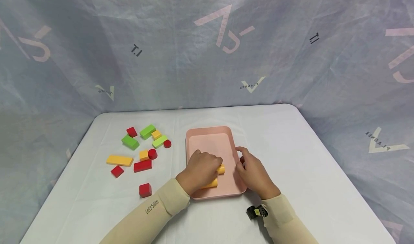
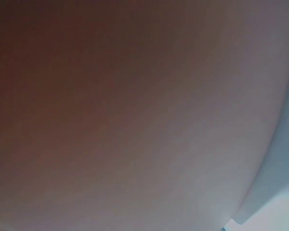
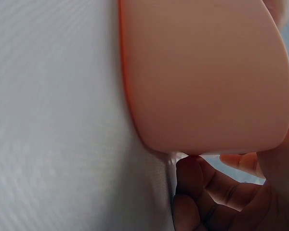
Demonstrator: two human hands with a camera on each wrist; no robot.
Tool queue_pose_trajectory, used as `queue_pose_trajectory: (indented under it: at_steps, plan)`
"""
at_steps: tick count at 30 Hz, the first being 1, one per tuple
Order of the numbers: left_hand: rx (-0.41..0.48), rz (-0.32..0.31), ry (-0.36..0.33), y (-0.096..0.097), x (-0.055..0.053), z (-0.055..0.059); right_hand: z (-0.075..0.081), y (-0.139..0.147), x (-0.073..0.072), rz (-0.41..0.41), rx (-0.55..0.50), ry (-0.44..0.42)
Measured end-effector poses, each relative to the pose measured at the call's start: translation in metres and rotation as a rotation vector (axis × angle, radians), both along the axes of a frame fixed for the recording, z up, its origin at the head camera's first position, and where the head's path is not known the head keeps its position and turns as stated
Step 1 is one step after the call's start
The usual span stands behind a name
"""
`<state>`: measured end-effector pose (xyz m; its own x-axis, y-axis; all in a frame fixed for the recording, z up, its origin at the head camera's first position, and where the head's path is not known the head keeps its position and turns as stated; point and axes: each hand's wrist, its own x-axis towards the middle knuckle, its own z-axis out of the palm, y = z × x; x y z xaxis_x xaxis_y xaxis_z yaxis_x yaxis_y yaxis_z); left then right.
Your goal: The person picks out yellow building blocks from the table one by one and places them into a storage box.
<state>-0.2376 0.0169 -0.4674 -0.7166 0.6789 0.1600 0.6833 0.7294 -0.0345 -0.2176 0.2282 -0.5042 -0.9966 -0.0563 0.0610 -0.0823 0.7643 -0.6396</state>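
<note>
head: left hand [image 1: 201, 167] over pink tray [image 1: 210, 143], fingers curled round yellow cylinder [image 1: 221, 169]; second yellow cylinder [image 1: 211, 183] lies in tray, partly under hand. right hand [image 1: 255, 170] grips tray's right rim. scattered blocks [image 1: 143, 165] left of tray.

left wrist: too blurred to tell grip.

right wrist: curled fingers [image 3: 189, 175] against tray's outer wall.

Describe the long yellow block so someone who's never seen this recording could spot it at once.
On the white table, blocks lie scattered left of the pink tray. The long yellow block is the leftmost of them, with a red cube just on its near side. It is the longest piece there; the other two yellow blocks in that group are short.
</note>
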Motion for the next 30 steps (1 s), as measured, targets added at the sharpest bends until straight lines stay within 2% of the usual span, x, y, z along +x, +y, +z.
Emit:
queue_pose_trajectory:
  at_steps: [10, 30]
  plan:
    - [-0.006, 0.013, -0.012, -0.003, 0.001, 0.001, -0.001, 0.000, -0.001, 0.002, 0.006, 0.008]
    - [0.035, 0.027, -0.011, -0.018, -0.001, 0.016, -0.002, -0.001, -0.001, -0.007, 0.009, 0.001]
